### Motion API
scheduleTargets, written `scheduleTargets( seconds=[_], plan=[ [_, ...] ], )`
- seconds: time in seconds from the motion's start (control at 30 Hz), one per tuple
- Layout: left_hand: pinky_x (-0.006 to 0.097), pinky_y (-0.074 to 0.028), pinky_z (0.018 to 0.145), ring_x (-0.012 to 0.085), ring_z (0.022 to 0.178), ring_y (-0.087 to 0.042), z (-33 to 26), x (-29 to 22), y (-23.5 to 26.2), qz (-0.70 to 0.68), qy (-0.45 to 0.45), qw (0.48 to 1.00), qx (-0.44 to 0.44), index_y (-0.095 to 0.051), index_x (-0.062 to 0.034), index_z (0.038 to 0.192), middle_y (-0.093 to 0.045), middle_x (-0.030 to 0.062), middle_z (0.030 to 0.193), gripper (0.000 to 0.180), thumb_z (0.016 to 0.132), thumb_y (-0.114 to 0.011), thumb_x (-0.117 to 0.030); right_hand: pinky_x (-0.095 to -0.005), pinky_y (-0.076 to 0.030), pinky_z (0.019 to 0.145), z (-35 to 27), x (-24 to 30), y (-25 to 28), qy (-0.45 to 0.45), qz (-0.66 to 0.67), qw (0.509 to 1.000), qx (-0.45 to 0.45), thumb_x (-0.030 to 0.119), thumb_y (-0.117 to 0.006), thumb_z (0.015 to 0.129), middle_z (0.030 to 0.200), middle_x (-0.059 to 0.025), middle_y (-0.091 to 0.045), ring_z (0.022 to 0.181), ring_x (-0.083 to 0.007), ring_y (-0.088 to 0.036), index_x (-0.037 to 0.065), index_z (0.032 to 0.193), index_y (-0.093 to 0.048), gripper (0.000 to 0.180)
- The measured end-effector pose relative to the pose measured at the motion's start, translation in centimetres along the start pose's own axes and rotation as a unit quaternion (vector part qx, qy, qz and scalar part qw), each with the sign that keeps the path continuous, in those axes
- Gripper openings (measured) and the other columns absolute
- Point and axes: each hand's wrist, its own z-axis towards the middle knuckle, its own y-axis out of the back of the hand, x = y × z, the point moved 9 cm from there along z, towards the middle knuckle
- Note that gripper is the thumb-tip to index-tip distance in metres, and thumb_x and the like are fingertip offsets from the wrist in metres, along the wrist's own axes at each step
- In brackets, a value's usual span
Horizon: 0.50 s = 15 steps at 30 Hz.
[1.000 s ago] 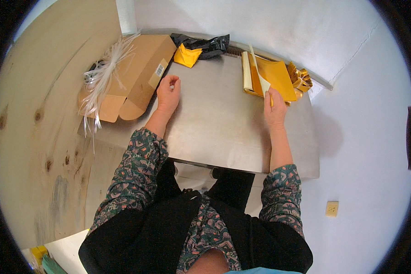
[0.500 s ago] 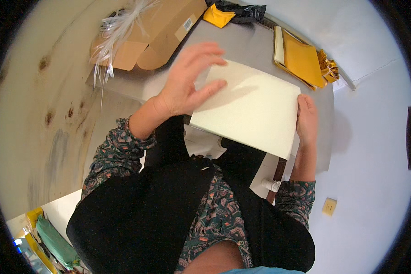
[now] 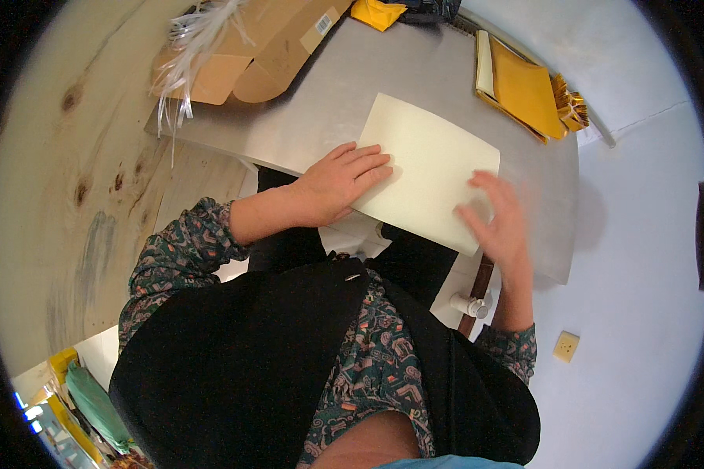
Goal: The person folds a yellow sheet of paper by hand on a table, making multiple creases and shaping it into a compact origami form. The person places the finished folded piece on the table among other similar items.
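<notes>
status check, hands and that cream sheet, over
Left hand flat on sheet, fingers spread. Right hand blurred on the sheet's near right corner, grip unclear. Sheet flat on grey table. Cardboard box and yellow stack lie apart from it.

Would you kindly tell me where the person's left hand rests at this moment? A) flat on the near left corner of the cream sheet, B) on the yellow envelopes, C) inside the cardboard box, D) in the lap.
A: the left hand lies palm down on the cream sheet, fingers spread over its near left corner.
</notes>
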Motion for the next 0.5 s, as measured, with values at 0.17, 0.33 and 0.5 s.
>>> scheduleTargets(
  seconds=[0.17,0.33,0.5],
  plan=[
    [0.051,-0.044,0.113,0.036,0.139,-0.052,0.6,0.6,1.9,-0.077,-0.02,0.997,0.015,-0.063,-0.0131,0.133,-0.061,0.0145,0.14,0.055,0.081,-0.078,-0.011,-0.0502,-0.036,0.119,-2.1,3.2,-0.7,0.019,-0.016,0.993,0.113,0.041,-0.089,0.073,0.151,-0.0168,-0.051,0.144,-0.0377,-0.044,0.007,0.134,-0.062,0.075],
    [0.041,-0.057,0.082,0.0342,0.095,-0.072,3.5,3.2,4.0,-0.193,0.061,0.979,0.029,-0.071,-0.0079,0.116,-0.073,0.0157,0.103,0.021,0.102,-0.062,-0.021,-0.0456,-0.042,0.114,-1.6,0.9,0.9,-0.032,0.092,0.984,0.15,0.033,-0.085,0.08,0.141,-0.0189,-0.06,0.135,-0.036,-0.055,0.005,0.135,-0.062,0.065],
    [0.036,-0.055,0.069,0.0247,0.073,-0.069,5.6,7.1,4.1,-0.242,0.172,0.955,0.032,-0.071,-0.0016,0.11,-0.073,0.0155,0.087,0.026,0.103,-0.063,-0.025,-0.0294,-0.05,0.082,0.3,-6.2,1.7,-0.181,0.255,0.946,0.083,0.018,-0.07,0.098,0.095,-0.003,-0.068,0.088,-0.0136,-0.062,-0.001,0.11,-0.07,0.022]
  ],
)
